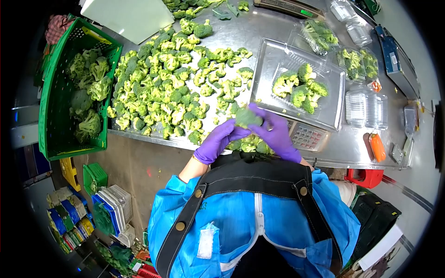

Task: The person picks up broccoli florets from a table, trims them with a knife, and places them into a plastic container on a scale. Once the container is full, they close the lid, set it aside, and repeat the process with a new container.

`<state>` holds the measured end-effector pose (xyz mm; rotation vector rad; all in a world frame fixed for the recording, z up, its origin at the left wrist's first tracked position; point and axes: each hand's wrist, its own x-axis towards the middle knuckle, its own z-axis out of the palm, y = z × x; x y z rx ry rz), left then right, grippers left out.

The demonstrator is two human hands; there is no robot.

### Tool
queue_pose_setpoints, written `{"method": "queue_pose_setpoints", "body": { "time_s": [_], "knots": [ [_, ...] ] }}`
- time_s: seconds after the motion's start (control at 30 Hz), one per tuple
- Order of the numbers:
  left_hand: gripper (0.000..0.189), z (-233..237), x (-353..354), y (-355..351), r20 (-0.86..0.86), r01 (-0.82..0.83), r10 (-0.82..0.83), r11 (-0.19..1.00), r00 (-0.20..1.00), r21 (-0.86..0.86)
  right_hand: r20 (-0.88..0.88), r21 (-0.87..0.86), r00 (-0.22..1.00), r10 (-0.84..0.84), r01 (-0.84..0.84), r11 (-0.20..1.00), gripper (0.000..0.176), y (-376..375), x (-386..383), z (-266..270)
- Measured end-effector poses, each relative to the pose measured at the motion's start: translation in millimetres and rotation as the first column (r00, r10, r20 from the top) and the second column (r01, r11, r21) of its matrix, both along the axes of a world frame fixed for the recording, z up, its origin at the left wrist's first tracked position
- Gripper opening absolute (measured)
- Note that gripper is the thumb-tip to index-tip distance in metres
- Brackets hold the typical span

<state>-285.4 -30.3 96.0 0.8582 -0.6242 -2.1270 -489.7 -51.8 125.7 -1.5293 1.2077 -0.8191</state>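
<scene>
Both my hands wear purple gloves and meet at the near edge of the steel table (259, 32). My left hand (218, 140) and my right hand (276, 132) together grip one broccoli floret (247, 117). More florets (250, 146) lie just under my hands. Behind my right hand a clear plastic tray (331, 116) with several florets (300, 88) sits on a scale (307, 136). A large heap of cut florets (171, 88) covers the table to the left.
A green crate (55, 134) with whole broccoli heads stands left of the table. Filled clear boxes (357, 62) and empty stacked ones (366, 109) sit at the right. An orange knife handle (377, 147) lies near the right edge. A white board (132, 16) is at the back.
</scene>
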Motion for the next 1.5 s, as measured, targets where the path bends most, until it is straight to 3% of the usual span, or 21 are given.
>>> {"method": "queue_pose_setpoints", "body": {
  "time_s": [0.03,0.07,0.2,0.23,0.3,0.43,0.53,0.57,0.63,0.73,0.9,0.97,1.03,1.07,1.17,1.23,1.3,1.33,1.4,1.47,1.5],
  "knots": [
    [0.052,-2,3,0,-0.029,0.025,-0.026,1.0,0.999,-0.009,-0.034,-0.02,0.993,-0.115,0.114,0.993,0.052,-3,-6,-1],
    [0.052,-3,4,1,0.037,0.0,0.002,0.999,0.999,-0.032,0.108,-0.005,0.963,-0.248,0.25,0.968,0.05,-8,-11,-1],
    [0.05,-9,12,4,0.08,-0.038,0.037,0.999,0.996,0.014,-0.029,-0.282,0.853,-0.521,0.493,0.823,0.049,-32,-43,18],
    [0.05,-9,14,5,0.085,-0.047,0.046,0.999,0.995,0.014,-0.026,-0.279,0.858,-0.513,0.487,0.828,0.049,-38,-50,19],
    [0.053,-8,21,9,0.291,-0.059,0.078,0.996,0.954,-0.073,-0.399,-0.329,0.753,-0.523,0.415,0.848,0.048,-46,-60,17],
    [0.033,-40,61,21,0.659,-0.27,0.435,0.9,0.614,-0.342,-0.498,-0.369,0.689,-0.527,0.381,0.848,0.047,-51,-67,7],
    [0.031,-44,87,21,0.819,-0.149,0.541,0.84,0.191,-0.521,-0.273,-0.485,0.747,-0.607,0.437,0.757,0.041,-47,-60,14],
    [0.031,-47,89,18,0.82,-0.151,0.541,0.841,0.189,-0.52,-0.273,-0.484,0.748,-0.605,0.436,0.759,0.041,-44,-56,17],
    [0.031,-53,87,4,0.73,0.136,0.677,0.717,0.094,-0.683,-0.212,-0.448,0.8,-0.561,0.431,0.784,0.034,-38,-51,21],
    [0.031,-57,58,-31,0.717,0.278,0.681,0.668,0.145,-0.691,-0.191,-0.426,0.856,-0.48,0.368,0.827,0.03,-32,-36,25],
    [0.063,-61,29,-93,0.709,0.67,0.699,0.482,0.093,-0.564,-0.128,-0.347,0.912,-0.39,0.327,0.879,0.032,-17,-18,20],
    [0.063,-56,20,-100,0.746,0.689,0.648,0.47,0.155,-0.552,-0.171,-0.308,0.929,-0.327,0.265,0.914,0.033,-13,-19,12],
    [0.062,-48,9,-97,0.834,0.706,0.544,0.556,0.089,-0.438,-0.166,-0.322,0.932,-0.322,0.257,0.911,0.034,-13,-18,4],
    [0.052,-57,9,-96,0.8,0.757,0.599,0.508,0.033,-0.411,-0.165,-0.299,0.937,-0.308,0.25,0.921,0.034,-13,-17,3],
    [0.042,-65,19,-94,0.845,0.77,0.531,0.509,0.072,-0.385,-0.165,-0.27,0.947,-0.274,0.224,0.936,0.034,-13,-15,2],
    [0.027,-62,30,-87,0.754,0.621,0.603,0.493,0.261,-0.609,-0.164,-0.27,0.951,-0.262,0.212,0.939,0.034,-13,-16,1],
    [0.026,-50,38,-74,0.706,0.234,0.454,0.726,0.543,-0.647,-0.142,-0.267,0.954,-0.264,0.22,0.938,0.033,-14,-16,0],
    [0.025,-31,36,-65,0.674,-0.017,0.353,0.892,0.649,-0.451,-0.138,-0.267,0.954,-0.265,0.222,0.938,0.033,-15,-15,0],
    [0.031,-28,47,-54,0.254,-0.325,0.36,0.93,0.898,-0.171,-0.118,-0.204,0.965,-0.232,0.206,0.957,0.032,-13,-13,-1],
    [0.038,-25,47,-38,-0.3,-0.402,0.462,0.883,0.835,0.242,-0.095,-0.155,0.977,-0.188,0.172,0.973,0.032,-12,-8,-1],
    [0.037,-27,45,-32,-0.401,-0.362,0.45,0.89,0.798,0.277,-0.073,-0.11,0.986,-0.149,0.141,0.984,0.032,-12,-4,-1]
  ]
}}
